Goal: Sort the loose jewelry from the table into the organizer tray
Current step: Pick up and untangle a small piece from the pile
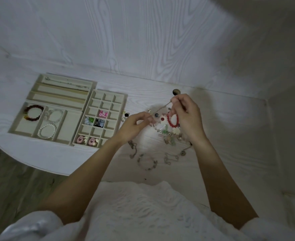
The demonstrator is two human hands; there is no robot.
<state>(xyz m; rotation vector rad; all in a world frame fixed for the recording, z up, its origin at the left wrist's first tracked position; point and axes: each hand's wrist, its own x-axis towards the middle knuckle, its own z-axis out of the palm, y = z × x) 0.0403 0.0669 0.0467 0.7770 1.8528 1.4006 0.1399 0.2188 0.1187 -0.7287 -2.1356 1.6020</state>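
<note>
Holding a thin chain taut between both hands, the person appears to be lifting it free of the loose jewelry pile on the bench. The right hand pinches the upper end of the chain with curled fingers, raised above the pile; the left hand pinches the lower end, close to the bench surface and just left of the pile. Judged from the stretch of the chain, the two-handed grip serves to keep it straight and to separate it from neighbouring pieces.

A red bead bracelet shows directly beside the right hand's fingers. Whether it hangs from that hand or rests on the pile cannot be told.

The organizer tray lies to the left of both hands, well apart from the pile. Its long slots at the far side already hold one chain, which suggests the held chain belongs there. The wide compartments hold a dark bead bracelet and two pale ones; the small grid cells hold several small items.

More pieces remain on the bench nearer the person: a bead bracelet and further chains. The sorting is judged partly done.
</note>
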